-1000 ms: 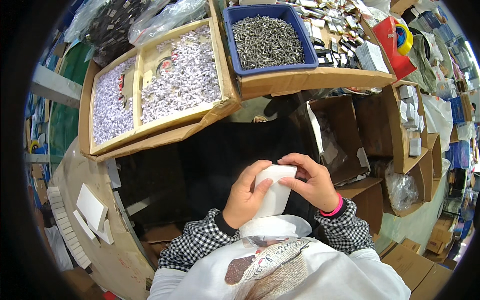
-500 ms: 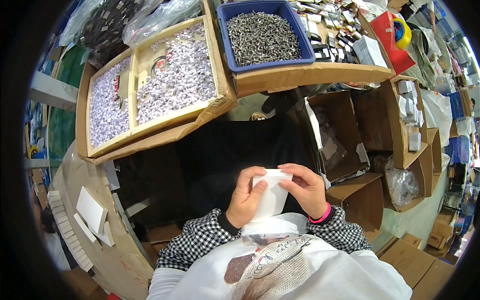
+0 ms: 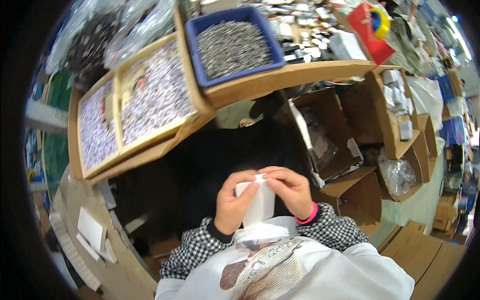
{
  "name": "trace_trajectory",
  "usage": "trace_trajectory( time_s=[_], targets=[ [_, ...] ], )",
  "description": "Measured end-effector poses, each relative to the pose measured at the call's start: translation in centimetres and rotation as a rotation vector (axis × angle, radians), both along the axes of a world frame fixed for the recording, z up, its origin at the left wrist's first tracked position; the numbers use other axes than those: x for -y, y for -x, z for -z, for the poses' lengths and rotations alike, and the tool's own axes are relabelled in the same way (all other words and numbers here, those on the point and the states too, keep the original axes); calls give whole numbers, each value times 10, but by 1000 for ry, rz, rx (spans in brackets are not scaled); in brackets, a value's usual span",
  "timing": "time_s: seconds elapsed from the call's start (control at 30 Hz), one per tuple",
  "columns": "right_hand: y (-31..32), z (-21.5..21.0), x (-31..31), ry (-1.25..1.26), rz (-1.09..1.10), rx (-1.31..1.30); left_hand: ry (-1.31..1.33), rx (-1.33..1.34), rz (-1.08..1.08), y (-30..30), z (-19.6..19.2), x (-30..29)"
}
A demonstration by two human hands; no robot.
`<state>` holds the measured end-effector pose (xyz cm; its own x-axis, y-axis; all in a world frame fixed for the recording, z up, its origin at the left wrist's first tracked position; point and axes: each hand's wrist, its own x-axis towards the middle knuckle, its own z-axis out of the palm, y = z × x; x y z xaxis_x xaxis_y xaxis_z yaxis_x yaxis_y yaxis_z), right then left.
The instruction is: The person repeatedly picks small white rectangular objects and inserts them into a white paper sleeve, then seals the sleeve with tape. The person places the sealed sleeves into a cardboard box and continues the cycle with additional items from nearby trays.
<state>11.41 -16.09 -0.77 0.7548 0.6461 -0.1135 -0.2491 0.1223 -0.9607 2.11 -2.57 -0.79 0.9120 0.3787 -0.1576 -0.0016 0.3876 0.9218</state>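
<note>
Close to my chest I hold a small white box (image 3: pixel 258 204) upright with both hands. My left hand (image 3: pixel 234 204) wraps its left side, thumb and fingers on the top corner. Fingers of my right hand (image 3: pixel 288 190) pinch the box's top edge from the right; a pink band sits at that wrist. The box's lower end is hidden behind my white apron (image 3: pixel 280 265).
A curved cardboard-topped bench (image 3: pixel 295 75) carries a blue bin of grey metal pieces (image 3: pixel 231 46) and a two-part cardboard tray of small pale pieces (image 3: pixel 135 110). Open cardboard boxes (image 3: pixel 350 150) stand under the bench at right. Flat white cartons (image 3: pixel 92 232) lie at lower left.
The hands and box stay at my chest. My right fingers have shifted onto the box's top edge, and my view has tilted slightly so the bench sits lower in frame.
</note>
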Motion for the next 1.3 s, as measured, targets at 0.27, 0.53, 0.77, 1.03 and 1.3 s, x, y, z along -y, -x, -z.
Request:
trace_trajectory(
  time_s=[0.27,0.53,0.77,1.03,1.3],
  targets=[
    [-73,-38,8,235,240,503,-25,-51,-40,-7,2,-2],
    [-283,-121,66,448,1005,797,-9,-101,-10,-7,2,-2],
    [-305,-134,77,372,648,368,0,-82,-21,-7,7,-2],
    [-300,-142,65,54,675,309,5,-100,-40,-5,7,-1],
    [-280,-121,75,49,715,175,28,-95,-31,-6,10,1]
  ],
)
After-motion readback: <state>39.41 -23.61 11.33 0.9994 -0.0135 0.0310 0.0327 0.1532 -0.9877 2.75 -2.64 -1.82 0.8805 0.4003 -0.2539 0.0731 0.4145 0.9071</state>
